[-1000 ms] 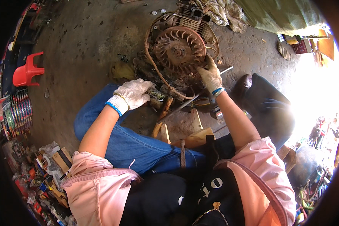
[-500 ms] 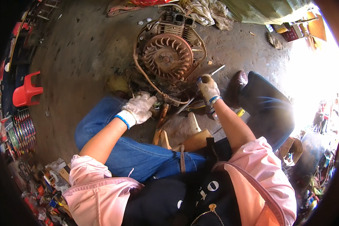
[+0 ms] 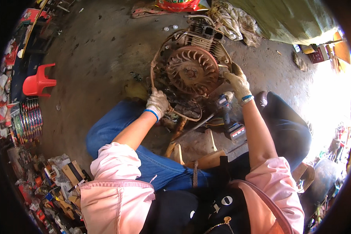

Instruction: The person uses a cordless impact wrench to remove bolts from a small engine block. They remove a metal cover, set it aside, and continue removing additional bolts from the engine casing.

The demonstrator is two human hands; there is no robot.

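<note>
A dirty small engine with a rusty finned flywheel sits on the floor before me. A curved brown tube frame runs around its left side and base. My gloved left hand is closed around this tube, below and left of the flywheel. My gloved right hand has its fingers closed on the engine's right edge, beside the flywheel. A cordless drill lies just below my right hand, near a metal rod. Wooden pieces lie between my legs.
A red plastic stool stands at the left, with shelves and piled small goods below it. A crumpled sack, a green tarp and a red package are at the back. Bright light comes from the right.
My left hand has moved up and taken hold of the tube. My right hand has moved from beside the drill up to the engine's right side, uncovering the drill.
</note>
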